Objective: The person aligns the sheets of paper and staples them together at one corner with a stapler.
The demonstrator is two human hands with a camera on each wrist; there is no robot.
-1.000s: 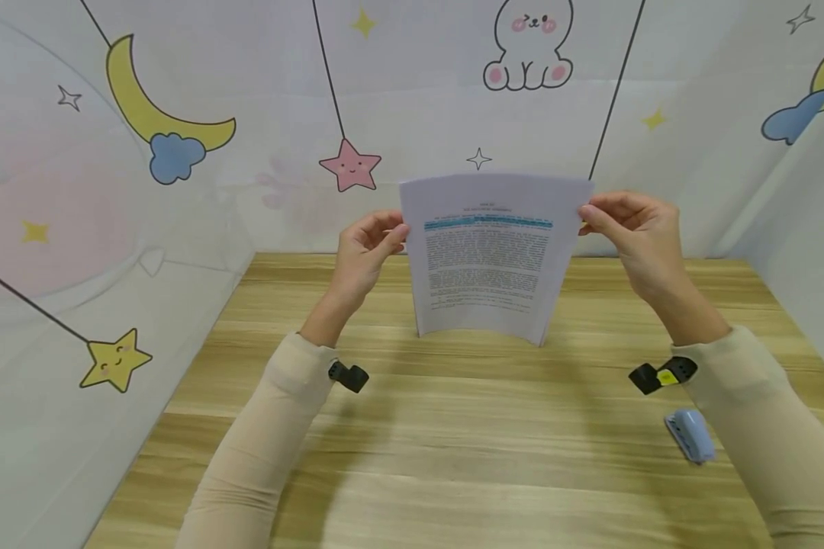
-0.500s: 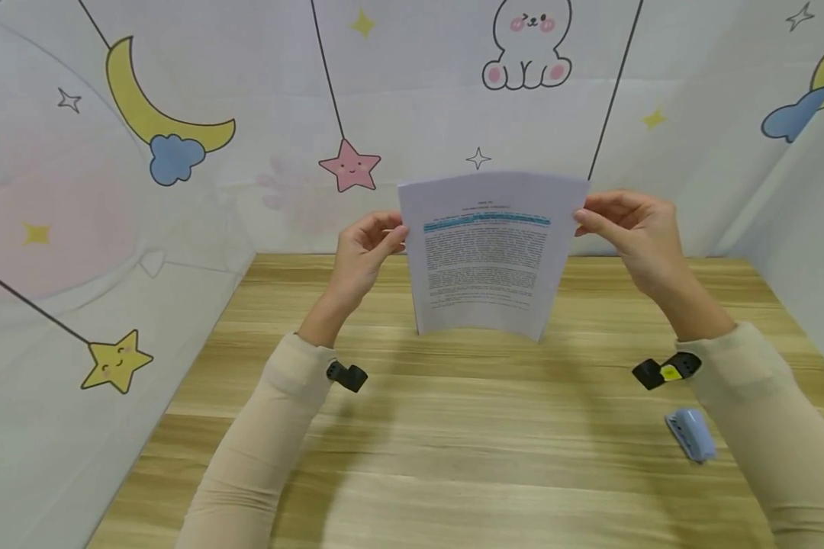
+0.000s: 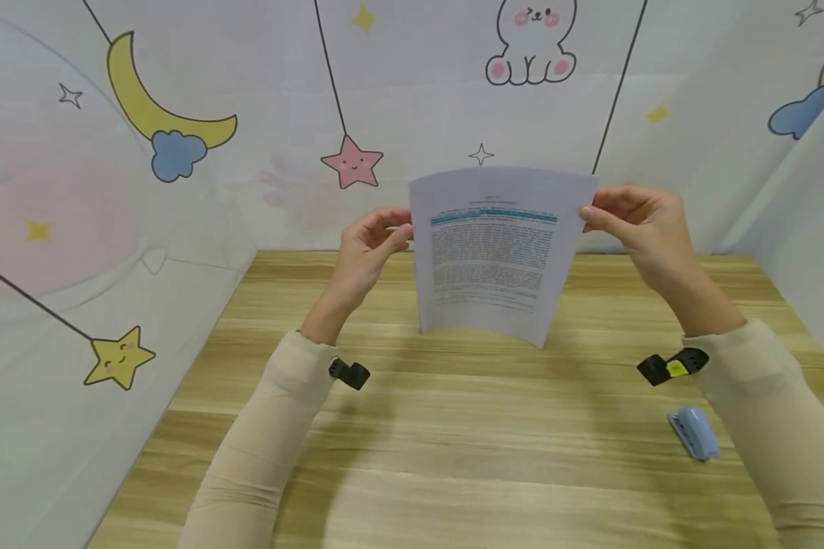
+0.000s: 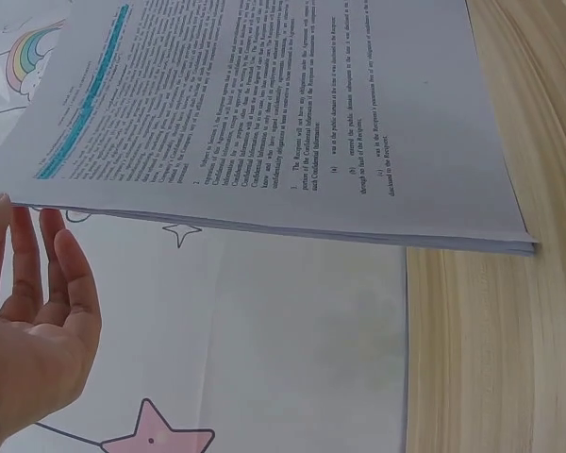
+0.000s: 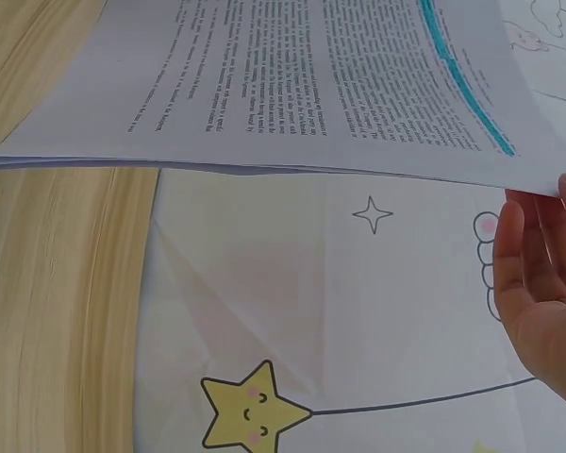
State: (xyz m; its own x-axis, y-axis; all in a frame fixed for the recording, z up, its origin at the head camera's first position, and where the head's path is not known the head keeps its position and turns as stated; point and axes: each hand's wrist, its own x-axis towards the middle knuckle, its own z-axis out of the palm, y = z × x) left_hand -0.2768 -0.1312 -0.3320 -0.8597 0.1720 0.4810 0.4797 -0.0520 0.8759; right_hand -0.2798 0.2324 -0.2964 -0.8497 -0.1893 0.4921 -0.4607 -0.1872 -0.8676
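A stack of printed paper sheets (image 3: 490,305) stands nearly upright over the table, bowed slightly, with a blue highlighted band near the top of its text. At its left edge, my left hand (image 3: 367,248) pinches the upper part between thumb and fingers. My right hand (image 3: 648,229) pinches the opposite edge at about the same height. Both wrist views show the stacked edges of the sheets (image 4: 311,231), lying close together. The lower edge appears to meet the tabletop, though I cannot tell whether all of it touches.
A light blue stapler (image 3: 693,433) lies on the wood-grain table (image 3: 481,442), beside my right forearm. Behind and to the sides hangs a white cloth (image 3: 426,84) printed with stars, moons and a bear-like figure. Dark cameras are strapped at both wrists.
The paper stack has shifted slightly right, most visibly at its top left corner. My right hand has moved a little to the right with it. Both hands keep their hold.
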